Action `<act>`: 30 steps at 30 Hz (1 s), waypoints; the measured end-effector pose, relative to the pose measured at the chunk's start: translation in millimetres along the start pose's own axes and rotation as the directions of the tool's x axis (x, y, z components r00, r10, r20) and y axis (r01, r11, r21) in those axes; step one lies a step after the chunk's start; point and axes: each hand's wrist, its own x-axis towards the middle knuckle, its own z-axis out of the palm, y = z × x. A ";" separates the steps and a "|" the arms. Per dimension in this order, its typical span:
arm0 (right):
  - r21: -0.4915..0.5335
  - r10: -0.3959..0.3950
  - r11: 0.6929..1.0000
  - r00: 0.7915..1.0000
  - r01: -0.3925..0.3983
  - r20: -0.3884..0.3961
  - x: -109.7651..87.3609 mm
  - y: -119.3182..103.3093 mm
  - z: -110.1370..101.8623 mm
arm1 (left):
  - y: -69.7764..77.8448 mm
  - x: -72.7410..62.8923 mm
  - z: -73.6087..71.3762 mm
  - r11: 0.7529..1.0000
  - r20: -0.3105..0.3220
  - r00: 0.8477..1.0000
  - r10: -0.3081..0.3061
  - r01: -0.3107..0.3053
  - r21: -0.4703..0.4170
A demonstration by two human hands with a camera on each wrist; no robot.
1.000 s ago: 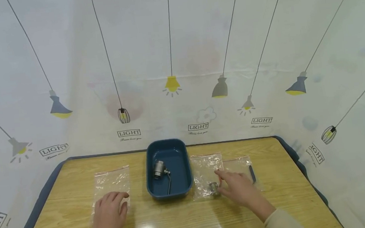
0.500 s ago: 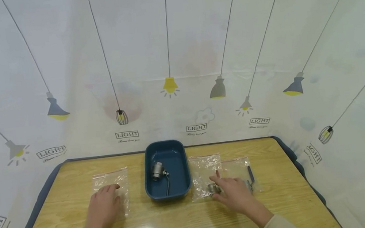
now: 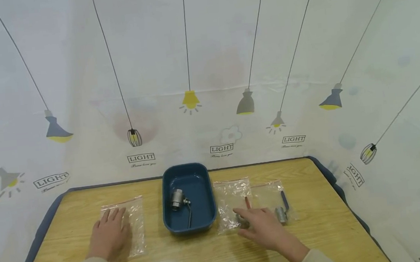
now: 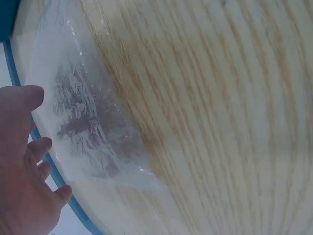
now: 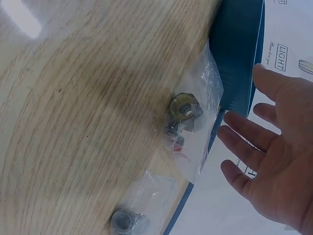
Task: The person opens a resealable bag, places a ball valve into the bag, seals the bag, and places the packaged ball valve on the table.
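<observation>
My left hand (image 3: pixel 107 233) is over a transparent zip bag (image 3: pixel 137 224) on the left of the table, its fingers loosely extended. The left wrist view shows that bag (image 4: pixel 83 112) beside the fingers. On the right, my right hand (image 3: pixel 263 229) hovers over a second zip bag (image 3: pixel 225 197), fingers spread and holding nothing. A metal ball valve (image 5: pixel 185 107) with a red handle (image 3: pixel 247 202) lies on this bag, partly hidden by the hand in the head view. Further right, a grey valve (image 3: pixel 281 215) with a blue handle (image 3: pixel 284 200) lies at a third zip bag (image 3: pixel 266 190).
Between the hands stands a blue tray (image 3: pixel 212 202). Inside it lies a steel ball valve (image 3: pixel 177 198) with a thin metal lever (image 3: pixel 189 215). A wooden table (image 3: pixel 192 259) with a dark blue edge bears everything, and a printed sheet (image 3: pixel 163 122) hangs behind.
My left hand has moved forward over the left bag. My right hand has shifted slightly left and nearer, uncovering the blue-handled valve. The head view has turned a little to the right.
</observation>
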 end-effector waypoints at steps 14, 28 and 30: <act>-0.014 -0.021 1.000 1.000 0.022 0.007 0.5 -2.2 1.7 | -2.4 2.9 5.9 0.999 -0.027 1.000 -0.006 0.007 0.043; -0.007 -0.055 0.998 0.998 0.055 -0.007 -2.5 0.2 2.8 | -18.8 6.3 -1.6 0.970 -0.014 0.976 -0.218 0.215 -0.110; 0.002 -0.048 0.999 0.999 0.048 0.003 -2.0 0.3 3.0 | -21.2 8.0 -4.6 0.957 0.049 0.965 -0.257 0.261 -0.129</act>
